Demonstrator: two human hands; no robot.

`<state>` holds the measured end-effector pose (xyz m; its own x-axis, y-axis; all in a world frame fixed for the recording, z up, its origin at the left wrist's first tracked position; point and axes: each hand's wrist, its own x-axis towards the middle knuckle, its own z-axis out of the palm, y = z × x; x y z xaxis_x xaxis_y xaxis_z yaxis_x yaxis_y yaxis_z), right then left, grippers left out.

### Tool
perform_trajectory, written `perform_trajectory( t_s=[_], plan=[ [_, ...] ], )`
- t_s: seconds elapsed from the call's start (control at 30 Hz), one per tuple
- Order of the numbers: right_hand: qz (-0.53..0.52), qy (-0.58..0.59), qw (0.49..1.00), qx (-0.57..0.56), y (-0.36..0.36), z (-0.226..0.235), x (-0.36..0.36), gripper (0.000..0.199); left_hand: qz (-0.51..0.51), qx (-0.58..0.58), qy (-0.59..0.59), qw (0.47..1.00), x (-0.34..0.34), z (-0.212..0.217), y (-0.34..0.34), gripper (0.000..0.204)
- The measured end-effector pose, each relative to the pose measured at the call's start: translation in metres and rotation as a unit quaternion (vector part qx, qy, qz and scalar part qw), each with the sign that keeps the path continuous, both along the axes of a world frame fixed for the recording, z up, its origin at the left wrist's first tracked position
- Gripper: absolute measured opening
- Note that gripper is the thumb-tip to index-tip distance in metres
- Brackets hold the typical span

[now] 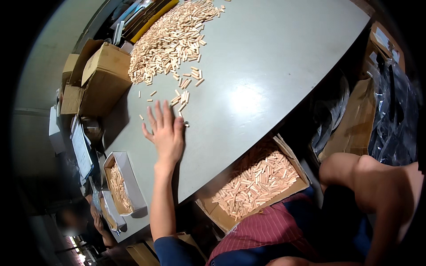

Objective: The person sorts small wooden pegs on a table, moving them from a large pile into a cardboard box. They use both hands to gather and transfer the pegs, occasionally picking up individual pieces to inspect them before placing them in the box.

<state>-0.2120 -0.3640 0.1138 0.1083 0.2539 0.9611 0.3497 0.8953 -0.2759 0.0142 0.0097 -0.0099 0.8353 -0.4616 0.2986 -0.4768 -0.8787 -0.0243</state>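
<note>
My left hand (165, 133) lies palm down on the grey table (262, 57), fingers spread, nothing in its grasp. Just beyond the fingertips, loose short wooden dowels (179, 97) are strewn, one of them close by the thumb. Farther off, a large heap of the same dowels (171, 40) covers the far left of the table. Below the table's near edge, by my striped red apron (257, 230), stands an open cardboard box (302, 175) filled with dowels. My right hand does not show.
Left of the heap stands an open cardboard box (106, 73). Two smaller boxes, one a pale box (133, 186) with dowels inside, sit at the left table edge near another person's hand (98, 223). Clear plastic bags (395, 115) and cardboard (348, 119) are at the right.
</note>
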Motion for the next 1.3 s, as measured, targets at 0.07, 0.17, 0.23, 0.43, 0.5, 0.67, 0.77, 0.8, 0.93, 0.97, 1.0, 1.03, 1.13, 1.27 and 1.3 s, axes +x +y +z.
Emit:
perform_trajectory(
  t_s=[0.07,0.17,0.23,0.43,0.5,0.67,0.77,0.8,0.93,0.97,1.0,1.03,1.13,1.27,1.3],
  plan=[
    [0.008,-0.005,1.0,-0.001,0.005,0.003,0.001,0.027,0.091,-0.013,0.006,0.996,0.018,-0.008,0.029,0.066],
    [0.033,-0.009,0.999,0.003,0.012,0.005,0.004,0.028,0.219,-0.041,0.02,0.975,0.041,-0.014,0.073,0.074],
    [0.05,-0.009,0.999,0.006,0.017,0.003,0.01,0.028,0.277,-0.066,0.05,0.957,0.048,-0.011,0.087,0.079],
    [0.072,-0.002,0.997,-0.007,0.035,0.005,0.025,0.029,0.226,-0.102,0.089,0.965,0.063,-0.004,0.086,0.081],
    [0.081,0.004,0.997,-0.009,0.041,0.007,0.032,0.029,0.18,-0.114,0.064,0.975,0.065,-0.008,0.089,0.078],
    [0.101,0.017,0.995,-0.017,0.052,0.006,0.05,0.03,0.119,-0.12,0.053,0.984,0.055,-0.007,0.084,0.076],
    [0.11,0.033,0.993,-0.026,0.06,0.004,0.064,0.031,0.065,-0.136,0.076,0.986,0.046,-0.004,0.08,0.077],
    [0.109,0.043,0.993,-0.031,0.062,0.004,0.07,0.031,0.047,-0.146,0.089,0.984,0.044,-0.003,0.077,0.077],
    [0.072,0.149,0.984,-0.061,0.067,-0.011,0.137,0.031,0.017,-0.099,0.16,0.982,0.023,0.011,0.064,0.088],
    [-0.016,0.195,0.976,-0.097,0.068,-0.004,0.158,0.031,0.001,-0.082,0.174,0.981,0.02,0.018,0.054,0.092],
    [-0.173,0.216,0.946,-0.169,0.071,-0.007,0.194,0.037,0.008,-0.063,0.19,0.98,0.012,0.022,0.05,0.098],
    [-0.328,0.22,0.878,-0.27,0.073,-0.007,0.228,0.044,0.011,-0.045,0.205,0.978,0.005,0.028,0.044,0.104],
    [-0.525,0.249,0.695,-0.424,0.076,-0.049,0.332,0.049,0.002,-0.01,0.234,0.972,-0.014,0.043,0.023,0.118],
    [-0.712,0.066,0.505,-0.484,0.07,-0.112,0.451,0.089,0.028,-0.021,0.191,0.981,-0.014,0.028,0.013,0.12],
    [-0.736,0.061,0.461,-0.491,0.078,-0.119,0.469,0.093,0.042,-0.037,0.178,0.982,-0.011,0.024,0.015,0.12]
  ],
)
